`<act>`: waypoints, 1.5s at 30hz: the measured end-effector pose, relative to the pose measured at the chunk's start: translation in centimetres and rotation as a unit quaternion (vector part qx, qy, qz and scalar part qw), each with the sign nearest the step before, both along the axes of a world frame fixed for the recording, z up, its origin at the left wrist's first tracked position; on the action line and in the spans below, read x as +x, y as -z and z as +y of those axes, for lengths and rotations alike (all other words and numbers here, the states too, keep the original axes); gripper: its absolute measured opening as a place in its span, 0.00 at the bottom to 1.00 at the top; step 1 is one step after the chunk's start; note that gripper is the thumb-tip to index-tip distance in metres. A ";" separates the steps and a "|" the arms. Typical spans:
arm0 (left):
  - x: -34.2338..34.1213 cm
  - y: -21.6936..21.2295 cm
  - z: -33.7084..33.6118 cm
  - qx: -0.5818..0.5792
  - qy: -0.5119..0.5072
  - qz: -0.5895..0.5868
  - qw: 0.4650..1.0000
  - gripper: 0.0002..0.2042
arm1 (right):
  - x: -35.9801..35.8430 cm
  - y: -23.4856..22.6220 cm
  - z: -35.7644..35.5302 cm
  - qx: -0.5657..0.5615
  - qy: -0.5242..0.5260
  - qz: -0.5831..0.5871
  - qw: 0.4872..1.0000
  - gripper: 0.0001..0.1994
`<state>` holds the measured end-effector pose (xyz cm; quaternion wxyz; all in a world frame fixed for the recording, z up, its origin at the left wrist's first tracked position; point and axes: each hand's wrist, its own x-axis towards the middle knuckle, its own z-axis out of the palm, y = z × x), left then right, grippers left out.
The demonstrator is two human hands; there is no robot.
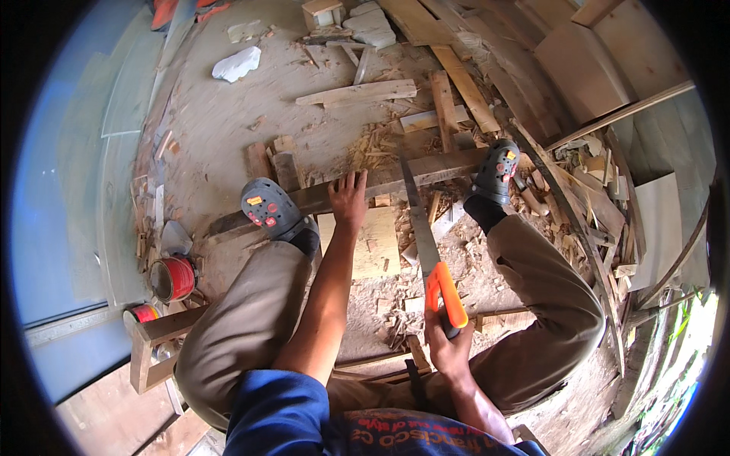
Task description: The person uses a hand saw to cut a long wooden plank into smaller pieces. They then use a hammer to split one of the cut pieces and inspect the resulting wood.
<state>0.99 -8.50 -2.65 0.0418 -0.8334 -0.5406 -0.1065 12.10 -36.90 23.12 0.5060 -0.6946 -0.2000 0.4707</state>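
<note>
My right hand is wrapped round the orange and black handle of a hand saw. Its long blade points away from me and crosses a long wooden beam, which lies sideways in front of me. To the left of the blade, my left hand rests on the beam with its fingers stretched over the top. A grey clog on my left foot presses on the beam's left part, and another grey clog is at its right end. Whether the teeth are in a cut, I cannot tell.
A pale board lies under the beam, among wood chips. Offcuts and a plank are scattered beyond. A red tin stands at the left by a wooden frame. Boards and sheets lean at the right.
</note>
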 end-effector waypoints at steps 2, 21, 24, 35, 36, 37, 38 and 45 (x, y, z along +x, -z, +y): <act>0.6 -1.3 -0.5 -0.045 0.002 -0.039 0.998 0.37 | 0.0 -0.1 0.1 -0.020 0.004 0.007 1.000 0.09; 0.5 -1.8 -0.8 -0.039 0.004 -0.078 0.996 0.40 | -0.7 0.8 0.2 -0.049 -0.040 0.016 0.998 0.09; 0.4 -1.5 -0.8 -0.024 0.006 -0.084 0.996 0.40 | -0.8 1.0 0.2 -0.053 -0.046 0.011 0.997 0.07; 0.8 -1.6 -0.8 -0.037 0.008 -0.084 0.996 0.39 | -0.5 1.3 0.0 -0.085 -0.062 0.020 0.994 0.05; 0.8 -1.8 -0.8 -0.038 0.010 -0.088 0.995 0.39 | -0.5 1.2 0.0 -0.083 -0.061 0.022 0.994 0.05; 0.8 -1.9 -0.8 -0.034 0.012 -0.082 0.996 0.39 | -0.6 1.1 0.0 -0.081 -0.061 0.023 0.995 0.05; 0.8 -2.0 -0.9 -0.039 0.013 -0.081 0.996 0.40 | -0.5 1.0 0.1 -0.080 -0.061 0.024 0.995 0.05; 0.9 -2.9 1.9 -0.214 -0.001 0.022 0.977 0.47 | -0.3 0.5 0.0 -0.065 -0.048 0.040 0.996 0.05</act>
